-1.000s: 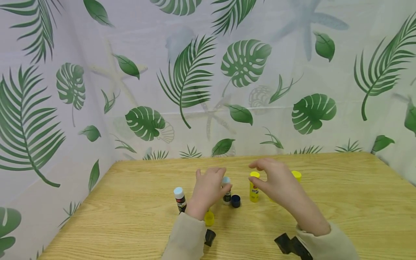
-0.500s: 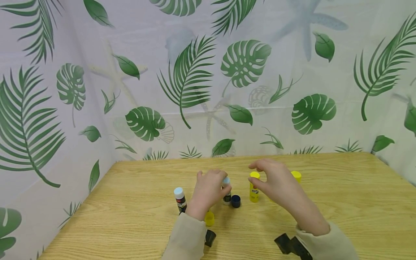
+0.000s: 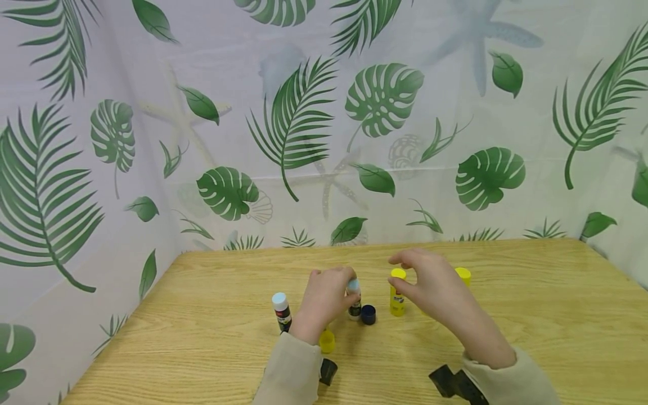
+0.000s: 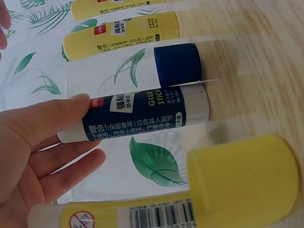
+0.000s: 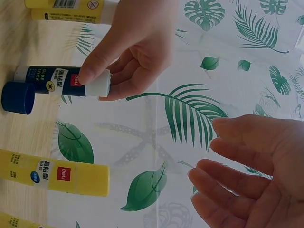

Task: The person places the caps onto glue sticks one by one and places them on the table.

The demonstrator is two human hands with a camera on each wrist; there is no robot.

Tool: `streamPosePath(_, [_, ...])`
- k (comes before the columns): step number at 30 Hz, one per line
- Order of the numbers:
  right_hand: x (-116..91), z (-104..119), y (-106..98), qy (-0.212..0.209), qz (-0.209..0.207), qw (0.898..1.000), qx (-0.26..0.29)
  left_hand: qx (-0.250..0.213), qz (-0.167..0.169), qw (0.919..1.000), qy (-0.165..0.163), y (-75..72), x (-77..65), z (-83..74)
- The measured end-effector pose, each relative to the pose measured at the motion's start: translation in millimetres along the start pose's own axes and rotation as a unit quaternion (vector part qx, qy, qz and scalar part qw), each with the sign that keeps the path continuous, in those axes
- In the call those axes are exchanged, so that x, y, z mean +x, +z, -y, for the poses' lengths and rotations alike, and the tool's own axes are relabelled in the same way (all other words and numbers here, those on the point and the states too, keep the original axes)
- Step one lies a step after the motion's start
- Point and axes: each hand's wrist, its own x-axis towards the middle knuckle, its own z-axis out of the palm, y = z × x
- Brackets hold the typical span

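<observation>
The navy glue stick [image 4: 142,115] was pinched by the left hand [image 3: 325,298], seemingly for steady lifting, the right hand [image 3: 435,286] spread.

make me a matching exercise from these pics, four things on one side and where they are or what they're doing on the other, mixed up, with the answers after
Things
1. left hand
2. right hand
3. dark blue cap
4. yellow cap

Places and states
a. on the table, just right of the left sleeve in the head view
b. holding nothing
c. beside the navy glue stick, on its right in the head view
d. pinching the navy glue stick

Right pairs: 1-d, 2-b, 3-c, 4-a
</observation>
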Motion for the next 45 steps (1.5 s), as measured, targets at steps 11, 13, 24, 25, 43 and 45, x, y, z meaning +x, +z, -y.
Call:
streamPosePath(11, [-1, 0, -1, 0.000, 0.002, 1.000, 0.004, -0.021, 0.006, 0.9997, 0.010, -5.8, -1.5, -1.1])
streamPosePath(13, [0, 0, -1, 0.000, 0.004, 1.000, 0.004, -0.025, -0.001, 0.9995, 0.017, -8.5, -2.0, -0.6])
streamPosePath(24, [0, -1, -1, 0.002, 0.004, 1.000, 0.004, -0.147, -0.037, 0.9882, 0.018, -36.6, -8.9, -4.7])
streamPosePath(25, [0, -1, -1, 0.002, 0.006, 1.000, 0.004, -0.158, -0.046, 0.9863, 0.020, -39.5, -9.7, -5.5])
streamPosePath(43, [4, 9, -10, -0.022, -0.031, 0.999, 0.035, -0.309, -0.249, 0.9173, 0.030, -59.3, -13.4, -10.1])
streamPosePath(45, [5, 11, -10, -0.026, -0.039, 0.998, 0.041, -0.323, -0.265, 0.9085, 0.020, -60.2, -13.7, -10.8])
